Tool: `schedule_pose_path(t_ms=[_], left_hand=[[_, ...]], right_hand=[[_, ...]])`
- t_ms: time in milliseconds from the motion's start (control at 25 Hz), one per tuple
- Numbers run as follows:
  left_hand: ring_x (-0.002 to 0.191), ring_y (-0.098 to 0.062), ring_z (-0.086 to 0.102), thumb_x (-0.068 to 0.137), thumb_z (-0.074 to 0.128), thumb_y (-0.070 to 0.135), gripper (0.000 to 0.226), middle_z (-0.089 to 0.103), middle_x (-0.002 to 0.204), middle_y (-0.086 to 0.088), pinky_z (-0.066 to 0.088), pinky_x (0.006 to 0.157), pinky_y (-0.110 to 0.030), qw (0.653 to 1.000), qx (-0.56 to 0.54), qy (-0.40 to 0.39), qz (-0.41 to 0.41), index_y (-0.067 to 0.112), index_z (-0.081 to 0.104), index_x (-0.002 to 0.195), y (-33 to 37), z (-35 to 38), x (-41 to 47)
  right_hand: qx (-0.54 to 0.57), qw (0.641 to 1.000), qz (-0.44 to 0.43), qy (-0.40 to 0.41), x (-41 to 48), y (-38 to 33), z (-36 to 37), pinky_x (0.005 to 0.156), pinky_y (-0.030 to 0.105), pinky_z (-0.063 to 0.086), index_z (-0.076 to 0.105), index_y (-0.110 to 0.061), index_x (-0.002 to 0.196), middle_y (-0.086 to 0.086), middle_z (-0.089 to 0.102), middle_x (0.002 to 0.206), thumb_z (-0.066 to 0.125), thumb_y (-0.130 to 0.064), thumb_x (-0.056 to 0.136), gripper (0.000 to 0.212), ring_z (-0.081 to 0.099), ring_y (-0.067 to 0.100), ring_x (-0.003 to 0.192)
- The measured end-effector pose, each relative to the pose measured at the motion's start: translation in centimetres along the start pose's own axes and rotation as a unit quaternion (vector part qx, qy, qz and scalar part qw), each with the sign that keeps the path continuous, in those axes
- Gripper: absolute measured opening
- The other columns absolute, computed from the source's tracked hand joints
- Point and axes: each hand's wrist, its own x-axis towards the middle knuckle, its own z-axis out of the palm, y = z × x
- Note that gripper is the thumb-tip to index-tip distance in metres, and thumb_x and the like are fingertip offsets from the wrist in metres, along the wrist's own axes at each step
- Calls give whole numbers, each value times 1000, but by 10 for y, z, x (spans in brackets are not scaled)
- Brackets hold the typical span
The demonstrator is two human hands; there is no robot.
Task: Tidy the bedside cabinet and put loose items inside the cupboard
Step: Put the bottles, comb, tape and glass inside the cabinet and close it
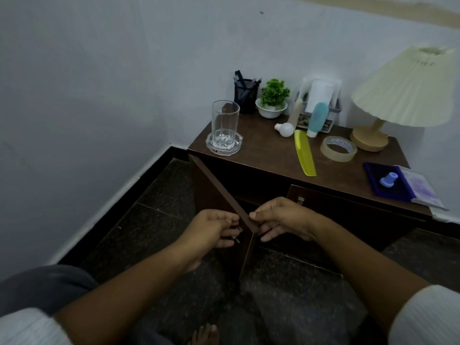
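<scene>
Black skirting (119, 197) runs along the wall at far left, with dark floor tiles (154, 220) between it and the cupboard. Left hand (214, 229): fingers curled round the metal handle (237, 234) on the outer face of the left door (211, 195). The door stands swung out, edge-on to the camera. Right hand (281, 220): thumb and fingers pinch the door's free edge near its top corner, from the inner side. The opening behind is dark (contents cannot be told). The right door (348, 207) is closed. On the cabinet top (261, 150), a glass (225, 123) stands in a glass dish (224, 145) at the left front corner. The bulb (285, 129) lies mid-top. The yellow comb (305, 153) points its tip near the front edge. The tape roll (338, 148) lies flat, just beside the lamp (403, 90) base. A blue pad (383, 183) sits at the right front edge.
</scene>
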Motion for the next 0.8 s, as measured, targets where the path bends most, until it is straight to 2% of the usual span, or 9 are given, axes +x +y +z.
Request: schedule_pose_path(t_ms=[200,400,520,600,720,800], left_hand=[[100,-19,75,103,46,5,25,77,106,-11,60,71,-30,999,-25,44,-19,8,70,110,-4,-19,-21],[93,-23,75,101,46,1,26,74,108,-16,58,60,-26,996,3,75,-46,2,72,105,0,-58,-30],[81,-19,78,99,44,0,28,79,95,-13,57,57,-27,994,20,91,-56,0,71,103,0,-84,-35],[71,-16,76,99,44,1,27,79,86,-10,57,56,-27,991,48,115,-56,0,70,102,-1,-100,-36],[74,-21,73,96,46,3,26,76,89,-16,60,65,-34,982,79,163,-47,4,72,97,0,-126,-37],[67,-23,65,95,47,2,30,72,73,-10,53,62,-34,975,106,191,-30,9,74,84,2,-143,-39]], right_hand=[[1,997,-3,-75,8,-4,20,87,42,60,64,7,125,23,72,120,56,-5,99,29,68,38,115],[17,987,-14,-159,21,-12,49,94,41,58,61,8,129,25,68,127,51,-1,100,32,66,32,121],[27,986,-20,-164,35,-16,74,94,44,57,61,7,129,28,64,131,52,2,99,32,64,32,124],[26,985,-30,-166,44,-19,91,98,48,55,62,4,130,25,64,132,54,1,98,33,63,30,125],[-2,983,-47,-178,56,-29,120,100,50,53,60,-2,135,15,64,136,57,-3,98,37,64,26,125],[-23,981,-52,-184,64,-37,139,97,45,55,55,-8,142,8,60,143,57,-2,98,44,64,23,124]])
